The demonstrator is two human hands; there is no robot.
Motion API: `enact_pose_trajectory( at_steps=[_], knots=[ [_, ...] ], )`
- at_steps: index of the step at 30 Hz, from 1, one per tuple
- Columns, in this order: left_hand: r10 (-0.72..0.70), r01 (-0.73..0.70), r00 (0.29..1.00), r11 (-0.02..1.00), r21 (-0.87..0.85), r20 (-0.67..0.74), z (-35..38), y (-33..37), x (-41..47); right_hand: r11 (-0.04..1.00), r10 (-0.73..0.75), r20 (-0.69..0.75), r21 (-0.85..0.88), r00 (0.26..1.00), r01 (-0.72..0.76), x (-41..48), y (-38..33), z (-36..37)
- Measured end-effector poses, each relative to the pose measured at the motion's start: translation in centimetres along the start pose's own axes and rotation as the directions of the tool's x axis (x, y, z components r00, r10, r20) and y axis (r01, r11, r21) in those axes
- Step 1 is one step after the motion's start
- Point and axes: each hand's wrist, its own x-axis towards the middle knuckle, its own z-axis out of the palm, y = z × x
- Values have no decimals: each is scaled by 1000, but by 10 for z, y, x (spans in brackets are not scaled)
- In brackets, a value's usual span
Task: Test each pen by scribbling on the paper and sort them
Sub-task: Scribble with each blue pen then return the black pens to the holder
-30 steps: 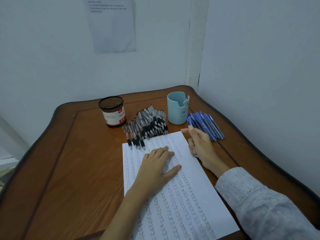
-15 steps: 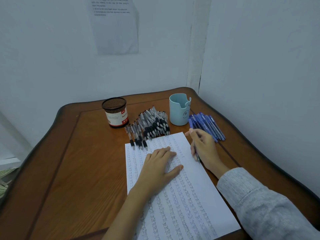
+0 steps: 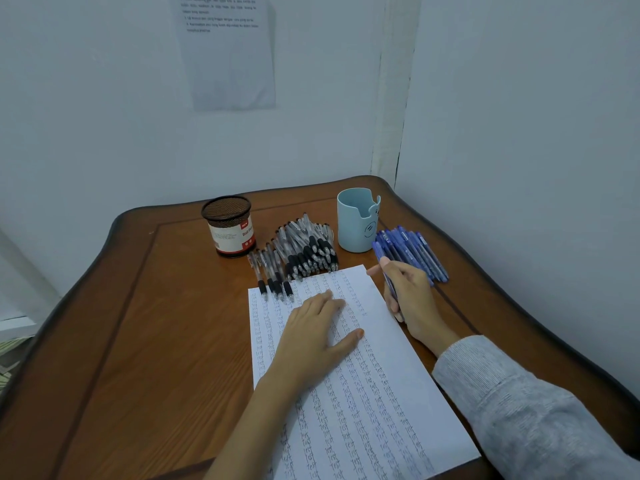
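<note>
Blue plastic marks the pen (image 3: 388, 284) in the right hand (image 3: 412, 299), whose fingers curl round the barrel in a writing grip. Its tip slants down toward the right edge of the paper (image 3: 381, 393), though I cannot tell whether it touches the sheet. The left hand (image 3: 318, 337) lies flat on the paper with its fingers straight, probably to stop the sheet sliding under the scribble.

The hand sits just beside the blue pens (image 3: 415, 251), which are laid side by side right of the blue cup (image 3: 356, 225), so this pen likely belongs to that lot. The black pens (image 3: 304, 247) are heaped between the two cups, and a few lie apart in a short row at the paper's top edge, below the mesh cup (image 3: 228, 225). That looks like a sorted group.

The paper lies angled on the wooden table (image 3: 138, 341). Columns of small marks cover most of it, leaving a bare strip near the pen.
</note>
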Motion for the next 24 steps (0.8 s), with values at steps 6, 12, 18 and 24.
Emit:
enact_pose_trajectory(
  at_steps=[6, 12, 18, 24],
  knots=[
    [-14, 14, 1000, 1000, 14, 12, 0, 0, 1, 997, 74, 32, 24, 997, -75, 9, -5, -6],
    [-22, 22, 1000, 1000, -5, 18, 1, 0, 1, 975, -46, -208, -224, 977, -2, 35, -23, -43],
    [-17, 18, 1000, 1000, -8, 18, 3, -2, 2, 880, -40, -246, -467, 968, -82, 60, -20, -64],
    [-6, 6, 1000, 1000, 3, 2, 4, -3, 1, 827, 0, -224, -548, 975, -126, 75, -13, -59]
  ],
)
